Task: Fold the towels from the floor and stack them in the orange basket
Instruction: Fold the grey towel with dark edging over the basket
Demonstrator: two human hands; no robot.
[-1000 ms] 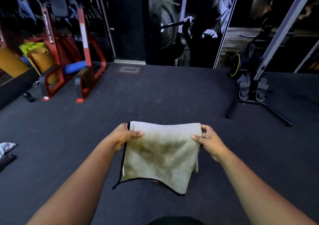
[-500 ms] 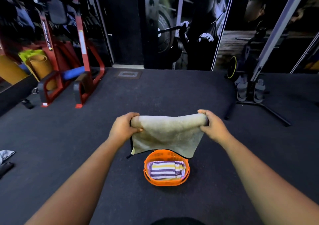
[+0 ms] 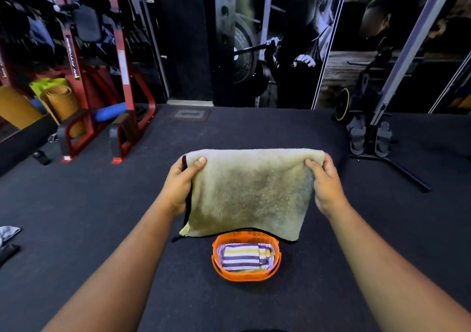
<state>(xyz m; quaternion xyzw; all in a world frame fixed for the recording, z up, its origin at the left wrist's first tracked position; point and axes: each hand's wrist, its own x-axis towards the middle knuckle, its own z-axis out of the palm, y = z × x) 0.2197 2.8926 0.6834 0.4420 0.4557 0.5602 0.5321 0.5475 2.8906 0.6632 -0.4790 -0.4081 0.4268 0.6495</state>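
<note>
Both hands [image 3: 178, 184] [image 3: 325, 184] outstretched, pinching towel [image 3: 249, 191].

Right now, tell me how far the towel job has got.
Done: a striped towel lies folded in the orange basket. In hand: the left hand and right hand each hold a top corner of a folded beige towel above the basket. Left: lowering it in; a grey cloth lies on the floor at far left.

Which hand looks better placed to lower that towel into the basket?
Neither clearly: the left hand and right hand grip opposite top corners of the towel, which hangs just above the basket. Lowering with both together probably keeps the fold.
</note>
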